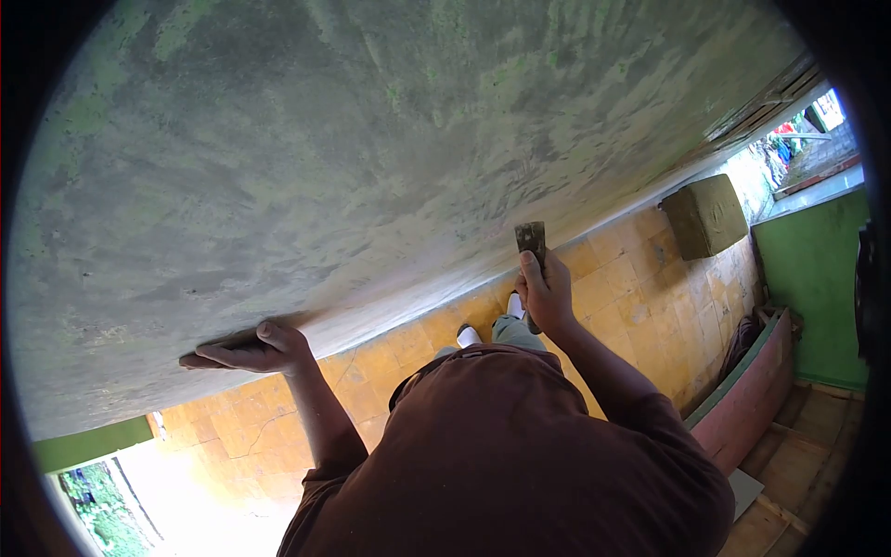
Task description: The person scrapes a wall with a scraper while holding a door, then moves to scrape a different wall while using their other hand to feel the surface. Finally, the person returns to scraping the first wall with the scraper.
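Observation:
A grey-green wall (pixel 306 176) with rough, patchy paint fills the upper part of the view. My left hand (pixel 258 353) lies flat at its surface with fingers stretched out to the left, holding nothing. In my right hand (pixel 549 295) is a scraper (pixel 530 238), its broad, stained blade pointing up toward the wall. My thumb presses along the scraper near the blade, and the handle's end shows below my fist. The blade overlaps the wall's lower part in this view.
Below are yellow floor tiles (pixel 640 278) and my feet (pixel 470 335) close to the wall's base. A brown box (pixel 703 217) stands by the wall at the right. Beyond it are a green wall (pixel 807 283) and a pink wooden panel (pixel 747 408). Bright light enters at lower left.

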{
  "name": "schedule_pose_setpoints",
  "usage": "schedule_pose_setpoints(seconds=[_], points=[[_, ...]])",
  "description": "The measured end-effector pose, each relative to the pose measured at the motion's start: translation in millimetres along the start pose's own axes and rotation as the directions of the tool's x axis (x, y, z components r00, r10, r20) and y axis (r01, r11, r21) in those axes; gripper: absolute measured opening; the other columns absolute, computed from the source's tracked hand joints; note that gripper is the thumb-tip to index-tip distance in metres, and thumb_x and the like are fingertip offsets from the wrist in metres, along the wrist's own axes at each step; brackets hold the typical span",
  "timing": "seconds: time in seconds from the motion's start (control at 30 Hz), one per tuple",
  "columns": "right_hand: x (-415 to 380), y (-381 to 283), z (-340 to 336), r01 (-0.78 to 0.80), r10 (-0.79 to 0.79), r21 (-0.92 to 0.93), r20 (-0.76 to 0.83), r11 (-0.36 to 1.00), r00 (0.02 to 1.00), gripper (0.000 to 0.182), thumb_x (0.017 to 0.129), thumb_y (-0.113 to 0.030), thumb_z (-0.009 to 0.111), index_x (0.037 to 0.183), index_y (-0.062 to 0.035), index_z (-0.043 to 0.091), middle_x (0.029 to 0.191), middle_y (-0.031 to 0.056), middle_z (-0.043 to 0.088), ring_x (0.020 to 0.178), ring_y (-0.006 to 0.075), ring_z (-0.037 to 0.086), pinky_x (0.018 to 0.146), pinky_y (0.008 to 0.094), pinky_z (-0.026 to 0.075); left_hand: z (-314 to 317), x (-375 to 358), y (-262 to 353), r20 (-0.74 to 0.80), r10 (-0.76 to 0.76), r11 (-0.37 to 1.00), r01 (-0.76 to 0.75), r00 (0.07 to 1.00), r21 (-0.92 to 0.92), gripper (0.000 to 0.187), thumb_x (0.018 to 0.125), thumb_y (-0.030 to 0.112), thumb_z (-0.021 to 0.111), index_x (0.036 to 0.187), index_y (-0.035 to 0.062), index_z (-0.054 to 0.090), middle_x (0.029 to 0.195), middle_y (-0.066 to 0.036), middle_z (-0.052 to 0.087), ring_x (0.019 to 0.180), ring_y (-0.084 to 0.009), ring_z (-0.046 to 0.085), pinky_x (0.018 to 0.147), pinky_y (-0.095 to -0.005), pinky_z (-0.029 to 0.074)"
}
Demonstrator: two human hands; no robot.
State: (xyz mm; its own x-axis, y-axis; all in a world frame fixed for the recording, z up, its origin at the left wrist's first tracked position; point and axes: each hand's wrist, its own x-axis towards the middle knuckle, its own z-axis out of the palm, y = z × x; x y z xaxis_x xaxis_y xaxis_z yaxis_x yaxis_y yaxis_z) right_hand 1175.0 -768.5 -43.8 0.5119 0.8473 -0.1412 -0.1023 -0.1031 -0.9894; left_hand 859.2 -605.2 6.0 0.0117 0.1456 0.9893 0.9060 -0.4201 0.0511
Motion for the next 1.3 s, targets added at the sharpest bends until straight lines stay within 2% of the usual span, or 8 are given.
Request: schedule_pose_setpoints(seconds=[0.17,0.27,0.33,0.53,0.77,0.93,1.13,1.3], points=[[-8,36,-14,-0.127,0.125,-0.164,-0.018,0.978,0.992,0.023,0.096,-0.021,0.049,0.082,-0.0032,0.049,0.061,0.0003,0.044,0.047,0.0058,0.04,0.043,0.0245,0.032,1,-3,1,-0.003,-0.024,1.0,0.024,1.0,-0.013,0.077,0.095,0.053,0.035,0.144,-0.0025,0.015,0.151,-0.025,0.007,0.141,-0.04,0.003,0.111,-0.0561,0.012],[9,26,-5,0.216,-0.212,-0.311,0.048,0.925,0.976,0.027,0.097,-0.026,0.045,0.079,-0.0058,0.046,0.051,-0.0021,0.041,0.039,0.0058,0.037,0.037,0.0245,0.031,0,-3,1,-0.001,-0.024,1.0,0.024,1.0,-0.005,0.078,0.094,0.053,0.036,0.144,-0.0029,0.016,0.151,-0.025,0.007,0.141,-0.0401,0.003,0.111,-0.0558,0.012],[7,8,2,0.017,-0.016,0.016,-0.002,1.0,1.0,0.027,0.097,-0.026,0.047,0.079,-0.0057,0.046,0.051,-0.0014,0.042,0.038,0.0061,0.037,0.038,0.0249,0.031,1,-3,1,-0.005,-0.023,1.0,0.023,1.0,-0.009,0.078,0.094,0.053,0.036,0.144,-0.003,0.016,0.151,-0.025,0.007,0.141,-0.0399,0.003,0.111,-0.0555,0.013],[-15,45,-18,-0.098,0.101,-0.162,0.007,0.982,0.995,0.025,0.096,-0.024,0.05,0.081,-0.0033,0.049,0.055,-0.0013,0.043,0.046,0.0067,0.04,0.043,0.0244,0.032,1,-3,-1,0.012,-0.031,0.999,0.031,0.999,0.012,0.077,0.093,0.055,0.033,0.145,0.0016,0.015,0.151,-0.024,0.006,0.141,-0.0396,0.001,0.11,-0.0605,0.01],[3,2,-2,-0.044,0.046,0.109,-0.017,0.993,0.999,0.027,0.096,-0.024,0.049,0.076,-0.0054,0.047,0.052,-0.001,0.043,0.038,0.0067,0.038,0.038,0.0247,0.031,0,0,3,-0.011,-0.014,1.0,0.014,1.0,-0.018,0.075,0.095,0.052,0.036,0.144,-0.0012,0.017,0.151,-0.025,0.008,0.141,-0.0404,0.004,0.111,-0.0563,0.013],[-15,33,-16,-0.11,0.115,-0.206,0.012,0.972,0.993,0.027,0.096,-0.024,0.05,0.079,-0.0034,0.048,0.058,-0.0001,0.045,0.048,0.007,0.042,0.046,0.026,0.035,0,-1,2,-0.007,-0.002,1.0,0.002,1.0,0.003,0.074,0.095,0.051,0.037,0.145,-0.0005,0.017,0.151,-0.025,0.008,0.141,-0.0413,0.004,0.11,-0.0574,0.014],[9,-10,9,0.165,-0.165,-0.01,0.028,0.986,0.986,0.027,0.097,-0.025,0.049,0.079,-0.0049,0.046,0.056,-0.0012,0.043,0.047,0.0055,0.04,0.042,0.0227,0.031,0,1,3,-0.011,0.0,1.0,0.0,1.0,-0.009,0.075,0.094,0.053,0.035,0.145,0.0004,0.017,0.151,-0.025,0.008,0.141,-0.0412,0.004,0.11,-0.0577,0.013],[-12,51,-14,-0.102,0.105,-0.207,0.003,0.973,0.994,0.026,0.096,-0.023,0.051,0.079,-0.0027,0.05,0.056,0.0005,0.044,0.047,0.0081,0.042,0.045,0.0274,0.035,0,-1,2,-0.003,0.0,1.0,0.0,1.0,0.005,0.074,0.095,0.053,0.034,0.146,0.0017,0.016,0.151,-0.025,0.007,0.141,-0.041,0.004,0.11,-0.0571,0.013]])
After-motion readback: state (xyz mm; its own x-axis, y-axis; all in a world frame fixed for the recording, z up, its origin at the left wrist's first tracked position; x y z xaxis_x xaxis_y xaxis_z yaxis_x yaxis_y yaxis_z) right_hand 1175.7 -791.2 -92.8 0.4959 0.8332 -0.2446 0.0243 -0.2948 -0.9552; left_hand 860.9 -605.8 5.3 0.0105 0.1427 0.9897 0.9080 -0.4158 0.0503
